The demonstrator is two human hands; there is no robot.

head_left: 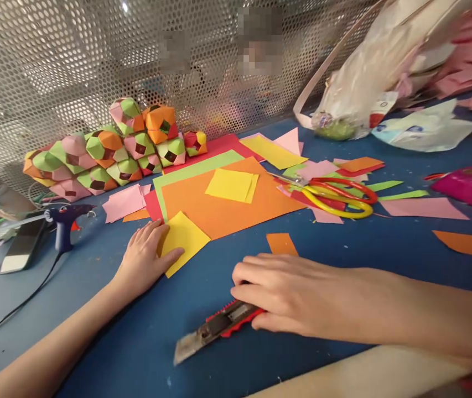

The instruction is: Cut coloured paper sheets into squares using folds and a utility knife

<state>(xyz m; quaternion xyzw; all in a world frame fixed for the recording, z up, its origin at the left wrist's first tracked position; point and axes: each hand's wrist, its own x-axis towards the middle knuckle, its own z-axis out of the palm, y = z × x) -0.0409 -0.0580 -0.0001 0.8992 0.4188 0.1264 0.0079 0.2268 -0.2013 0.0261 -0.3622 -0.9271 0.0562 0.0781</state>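
My left hand (146, 251) holds a yellow paper square (183, 243) at its left side, with the thumb on top. The other fingertips lie along the paper's upper left edge. Closed around a red and black box cutter (227, 320), my right hand (277, 293) is low over the blue table. The cutter's blade points to the lower left, and part of its handle is hidden by my fingers. Beyond my hands, yellow squares (231, 185) lie on a large orange sheet (186, 207), which overlaps a green sheet (161, 185). A small orange paper piece (281, 243) lies behind my right hand.
Folded paper balls (107, 146) are stacked by the perforated metal panel (219, 83). A glue gun (66, 221) and a phone (24, 243) lie left. Scissors (339, 196) rest among paper scraps; a plastic bag (356, 83) stands at the back right.
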